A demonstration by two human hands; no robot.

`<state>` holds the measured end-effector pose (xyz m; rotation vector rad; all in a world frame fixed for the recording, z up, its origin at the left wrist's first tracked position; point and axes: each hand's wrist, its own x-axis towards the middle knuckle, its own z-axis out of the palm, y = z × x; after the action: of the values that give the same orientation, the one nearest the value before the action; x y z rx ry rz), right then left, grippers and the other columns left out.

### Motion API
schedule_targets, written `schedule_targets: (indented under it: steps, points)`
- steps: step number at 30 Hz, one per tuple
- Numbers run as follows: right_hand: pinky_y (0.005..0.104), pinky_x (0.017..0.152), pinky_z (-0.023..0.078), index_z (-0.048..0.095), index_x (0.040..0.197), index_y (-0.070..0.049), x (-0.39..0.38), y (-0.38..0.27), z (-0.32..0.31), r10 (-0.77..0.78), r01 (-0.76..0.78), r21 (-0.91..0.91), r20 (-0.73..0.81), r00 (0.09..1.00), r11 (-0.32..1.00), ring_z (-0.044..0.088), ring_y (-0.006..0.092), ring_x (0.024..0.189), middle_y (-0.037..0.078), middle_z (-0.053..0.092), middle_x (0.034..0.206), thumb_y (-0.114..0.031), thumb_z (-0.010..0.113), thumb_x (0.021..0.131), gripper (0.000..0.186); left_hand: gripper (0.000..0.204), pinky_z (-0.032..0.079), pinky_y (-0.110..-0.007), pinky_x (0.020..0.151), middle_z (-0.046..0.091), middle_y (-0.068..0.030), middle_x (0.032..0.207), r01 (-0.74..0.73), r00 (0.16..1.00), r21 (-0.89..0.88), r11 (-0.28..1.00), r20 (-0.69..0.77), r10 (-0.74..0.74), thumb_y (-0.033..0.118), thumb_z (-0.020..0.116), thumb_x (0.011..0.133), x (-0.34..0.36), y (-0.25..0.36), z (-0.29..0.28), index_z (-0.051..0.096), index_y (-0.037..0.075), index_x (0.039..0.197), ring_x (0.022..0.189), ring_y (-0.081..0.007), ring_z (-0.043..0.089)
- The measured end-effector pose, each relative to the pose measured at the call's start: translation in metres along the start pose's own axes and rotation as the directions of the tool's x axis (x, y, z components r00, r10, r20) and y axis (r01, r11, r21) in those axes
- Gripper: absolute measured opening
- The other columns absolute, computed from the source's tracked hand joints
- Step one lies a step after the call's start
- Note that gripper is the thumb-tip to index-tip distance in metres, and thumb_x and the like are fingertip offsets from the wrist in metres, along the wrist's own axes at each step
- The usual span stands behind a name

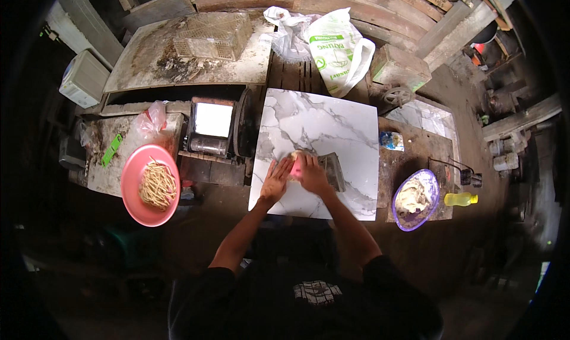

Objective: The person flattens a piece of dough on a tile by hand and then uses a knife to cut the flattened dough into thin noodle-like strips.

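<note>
A pale lump of dough (295, 162) lies on a white marble slab (320, 126), under both hands. A dark flat tool (332, 169) lies just past the right hand (313, 175), touching the dough's far side.

Well off to the left hand's (275, 182) side sits a pink plate (132, 188) of yellow noodles (158, 185). Between that plate and the slab stands a dark metal machine (212, 129). Well off to the right hand's side is a purple bowl (430, 206) with more dough in it, and a yellow bottle (460, 199) beside that. A white plastic bag (339, 49) lies far beyond the hands, past the slab.

The hands cover most of the dough, so its shape is hard to see.

The left hand is flat, fingers spread, pressing beside the dough. The right hand lies on top of it, fingers loosely curved over it, not gripping.
</note>
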<state>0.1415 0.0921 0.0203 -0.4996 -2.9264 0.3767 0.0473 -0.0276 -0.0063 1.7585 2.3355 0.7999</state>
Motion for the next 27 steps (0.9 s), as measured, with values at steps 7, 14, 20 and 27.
schedule_targets:
  steps: [7, 14, 20, 27]
  points:
    - [0.0359, 0.068, 0.043, 0.034, 0.119, -0.002, -0.003, 0.000, -0.010, -0.065, 0.064, 0.037, 0.015, 0.998, 0.997, 0.040, 0.0288, 0.102, 0.013, 0.042, 0.111, -0.025, 0.061, 0.067, 0.062, 0.057, 0.010, -0.042, 0.102, 0.028, -0.0100, 0.131, 0.024, 1.000, -0.016, 1.000, -0.009, -0.024, 0.000, 0.045, 0.069, 0.000, 0.001, 0.003, 0.031, 0.001, 0.123, 0.124, -0.0219, 0.021]
    - [0.0351, 0.065, 0.043, 0.035, 0.118, -0.003, -0.032, -0.030, 0.001, -0.060, 0.048, -0.298, -0.032, 0.998, 0.953, 0.041, 0.0296, 0.101, 0.013, 0.041, 0.113, -0.023, 0.059, 0.068, 0.058, 0.053, 0.010, -0.042, 0.102, 0.030, -0.0116, 0.129, 0.030, 0.996, -0.036, 0.999, -0.083, -0.033, 0.003, 0.045, 0.070, -0.002, -0.003, 0.011, 0.033, 0.001, 0.122, 0.124, -0.0225, 0.021]
    - [0.0356, 0.065, 0.042, 0.033, 0.117, -0.004, 0.001, 0.008, -0.012, -0.066, 0.067, 0.079, -0.015, 0.998, 0.995, 0.044, 0.0290, 0.092, 0.014, 0.044, 0.103, -0.028, 0.060, 0.068, 0.061, 0.052, 0.009, -0.042, 0.102, 0.032, -0.0111, 0.128, 0.027, 1.000, 0.084, 0.996, 0.008, -0.028, 0.009, 0.047, 0.071, 0.004, 0.001, 0.013, 0.034, 0.001, 0.121, 0.124, -0.0224, 0.021]
    - [0.0329, 0.064, 0.039, 0.033, 0.121, -0.002, -0.029, -0.030, 0.000, -0.054, 0.040, -0.225, -0.057, 0.997, 0.973, 0.042, 0.0249, 0.099, 0.013, 0.042, 0.114, -0.025, 0.060, 0.067, 0.064, 0.050, 0.011, -0.042, 0.102, 0.034, -0.0103, 0.127, 0.066, 0.998, -0.043, 0.997, 0.009, -0.065, 0.005, 0.046, 0.070, -0.002, 0.001, 0.005, 0.036, 0.002, 0.119, 0.122, -0.0225, 0.023]
